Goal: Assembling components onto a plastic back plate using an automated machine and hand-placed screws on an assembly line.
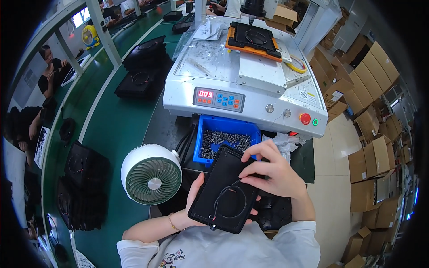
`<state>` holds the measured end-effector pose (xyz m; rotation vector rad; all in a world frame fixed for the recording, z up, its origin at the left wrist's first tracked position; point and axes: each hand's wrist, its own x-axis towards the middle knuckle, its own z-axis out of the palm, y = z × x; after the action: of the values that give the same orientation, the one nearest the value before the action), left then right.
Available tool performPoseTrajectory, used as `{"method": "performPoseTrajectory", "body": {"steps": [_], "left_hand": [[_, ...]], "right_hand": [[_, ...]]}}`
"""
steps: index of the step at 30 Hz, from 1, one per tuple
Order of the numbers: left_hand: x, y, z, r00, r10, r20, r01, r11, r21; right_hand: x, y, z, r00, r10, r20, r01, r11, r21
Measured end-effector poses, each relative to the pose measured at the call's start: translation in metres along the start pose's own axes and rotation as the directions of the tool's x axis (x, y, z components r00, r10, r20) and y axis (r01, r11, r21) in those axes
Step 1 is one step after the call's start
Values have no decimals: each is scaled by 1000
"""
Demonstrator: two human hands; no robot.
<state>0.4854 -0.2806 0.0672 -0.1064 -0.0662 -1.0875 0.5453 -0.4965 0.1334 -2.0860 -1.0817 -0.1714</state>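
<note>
The blue bin contains loose metal parts. The black panel is just beside its near edge — left hand curled around the panel, right hand's nearly closed fingertips pinching a thin cable.

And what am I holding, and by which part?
Your left hand holds a black panel from beneath, spanning left edge to right. Your right hand is at the thin cable; whether it pinches that, I can't tell.
</note>
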Motion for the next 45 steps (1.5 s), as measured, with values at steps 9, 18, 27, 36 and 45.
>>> {"method": "performPoseTrajectory", "body": {"steps": [9, 18, 27, 36, 45], "left_hand": [[-2, 20, 51, 845, 534, 25, -410, 619, 670], [-13, 39, 63, 522, 798, 301, -664, 159, 730], [-12, 33, 59, 526, 809, 262, -607, 141, 782], [-16, 44, 52, 475, 819, 322, -693, 123, 710], [-14, 38, 45, 506, 808, 301, -667, 146, 730]], "right_hand": [[-14, -53, -44, 979, -188, 75, 144, 906, 398], [-10, -51, -12, 997, -51, -53, 50, 998, -25], [-2, -41, 58, 992, 92, -88, -69, 970, 234], [-4, -29, 95, 927, 374, 34, -232, 502, 833], [-10, -19, 113, 893, 451, -9, -166, 347, 923]]}}
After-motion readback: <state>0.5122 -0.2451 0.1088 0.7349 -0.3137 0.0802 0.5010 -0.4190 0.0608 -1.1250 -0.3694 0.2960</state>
